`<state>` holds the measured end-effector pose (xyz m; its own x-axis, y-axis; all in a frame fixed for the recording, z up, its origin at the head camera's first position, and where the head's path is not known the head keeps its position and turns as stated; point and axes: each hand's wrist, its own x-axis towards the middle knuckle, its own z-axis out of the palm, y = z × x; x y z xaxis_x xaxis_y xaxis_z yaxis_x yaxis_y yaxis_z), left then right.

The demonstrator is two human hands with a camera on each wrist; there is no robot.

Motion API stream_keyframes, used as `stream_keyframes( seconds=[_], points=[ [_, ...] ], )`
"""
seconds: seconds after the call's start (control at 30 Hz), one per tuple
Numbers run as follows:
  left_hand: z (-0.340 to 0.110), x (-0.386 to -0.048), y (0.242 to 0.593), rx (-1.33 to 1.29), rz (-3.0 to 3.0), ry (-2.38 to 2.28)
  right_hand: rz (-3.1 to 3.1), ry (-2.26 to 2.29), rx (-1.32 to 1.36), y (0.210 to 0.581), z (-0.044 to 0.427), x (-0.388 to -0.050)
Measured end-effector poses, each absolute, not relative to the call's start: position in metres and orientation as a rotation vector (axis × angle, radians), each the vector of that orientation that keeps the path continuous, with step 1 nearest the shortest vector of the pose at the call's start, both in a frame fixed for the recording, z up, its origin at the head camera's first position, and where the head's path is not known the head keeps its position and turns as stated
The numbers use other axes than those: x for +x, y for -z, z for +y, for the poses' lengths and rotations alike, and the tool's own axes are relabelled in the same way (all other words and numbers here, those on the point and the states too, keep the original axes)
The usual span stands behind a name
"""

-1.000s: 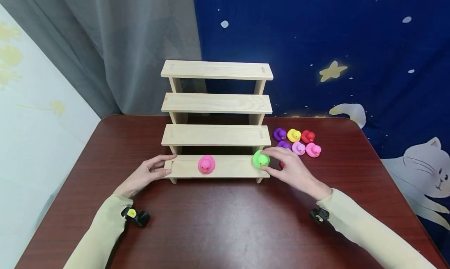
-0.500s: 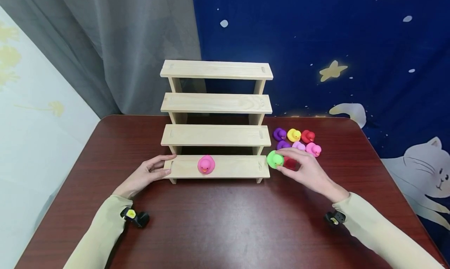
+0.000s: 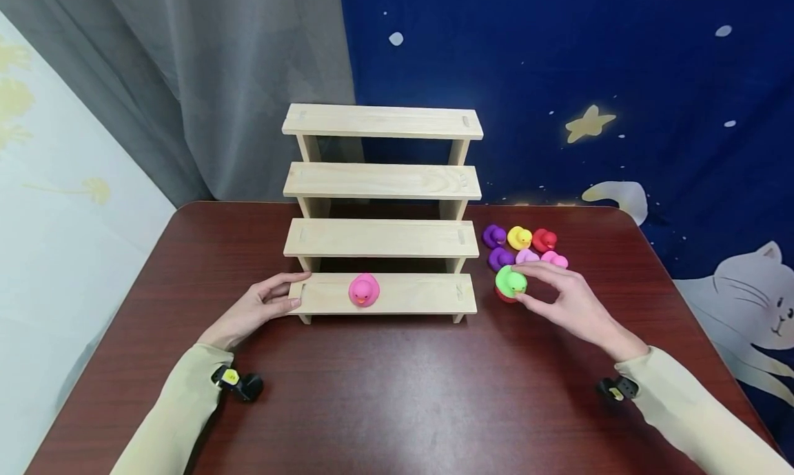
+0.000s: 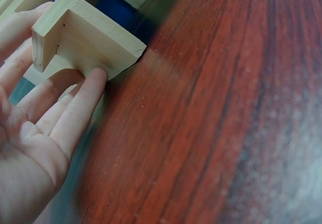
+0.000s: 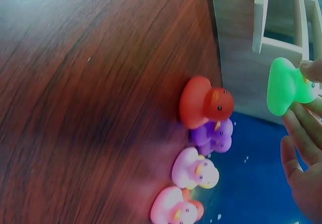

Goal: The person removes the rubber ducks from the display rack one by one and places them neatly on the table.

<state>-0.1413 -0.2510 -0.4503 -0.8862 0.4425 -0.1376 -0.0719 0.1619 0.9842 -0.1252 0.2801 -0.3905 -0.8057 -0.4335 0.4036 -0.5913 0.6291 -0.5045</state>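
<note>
A green rubber duck (image 3: pixel 511 280) is pinched between the thumb and fingers of my right hand (image 3: pixel 573 309). In the right wrist view, the green duck (image 5: pixel 284 86) is held up off the table, clear of the red rubber duck (image 5: pixel 201 103) that stands there. My left hand (image 3: pixel 251 313) grips the left end of the lowest step of a wooden tiered shelf (image 3: pixel 409 294). The left wrist view has several fingers (image 4: pixel 83 108) under that step, against its side support (image 4: pixel 95 43). A hot-pink rubber duck (image 3: pixel 364 291) sits on the lowest step, left of its middle.
Right of the shelf on the brown table (image 3: pixel 397 392) stand purple ducks (image 3: pixel 494 236), a yellow duck (image 3: pixel 519 238), another red duck (image 3: pixel 544 240) and pink ducks (image 3: pixel 555 260). A grey curtain (image 3: pixel 248 82) and a blue starry cloth (image 3: pixel 527 68) hang behind.
My right hand has carried the green duck rightward, from over the right end of the lowest step to over the near red duck. The left hand stays on the shelf.
</note>
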Motion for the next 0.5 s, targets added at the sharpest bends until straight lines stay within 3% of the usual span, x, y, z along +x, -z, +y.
stream_keyframes(
  seconds=[0.5],
  points=[
    [-0.252, -0.142, 0.452, 0.396, 2.040, -1.783, -2.614, -0.942, 0.740, 0.394, 0.308, -0.118]
  ],
)
